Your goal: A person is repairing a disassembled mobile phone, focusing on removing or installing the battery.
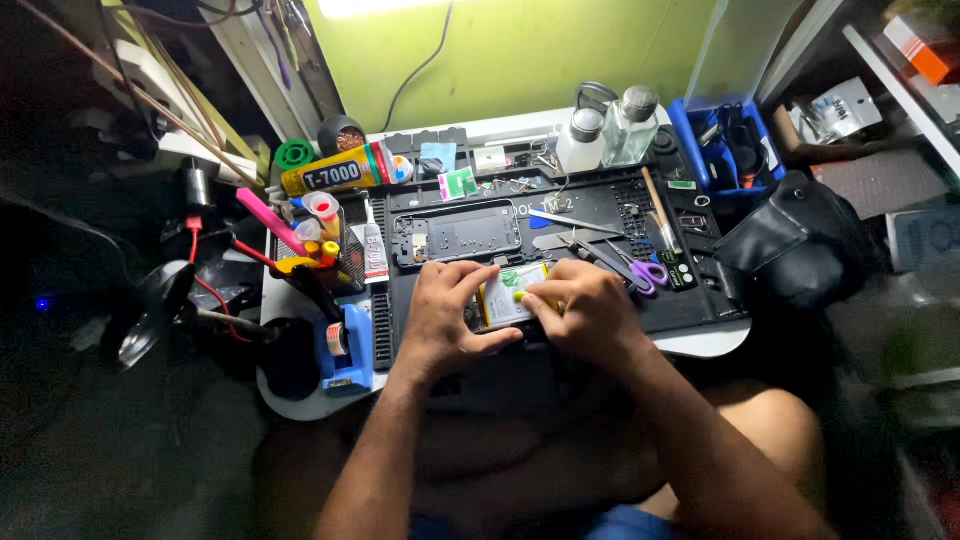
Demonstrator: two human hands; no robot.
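On the black work mat (600, 215), left hand (440, 320) and right hand (585, 315) grip a phone battery (508, 295); blue bin (690, 135) holds tools.

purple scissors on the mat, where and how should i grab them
Take the scissors by the purple loops at their right end, coming from the right. The blades point left toward the tweezers, and the right hand sits just below-left, so the handle side looks most open.

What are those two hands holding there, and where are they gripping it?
A flat phone battery. The left hand pinches its left edge between thumb and fingers; the right hand presses fingertips on its right edge.
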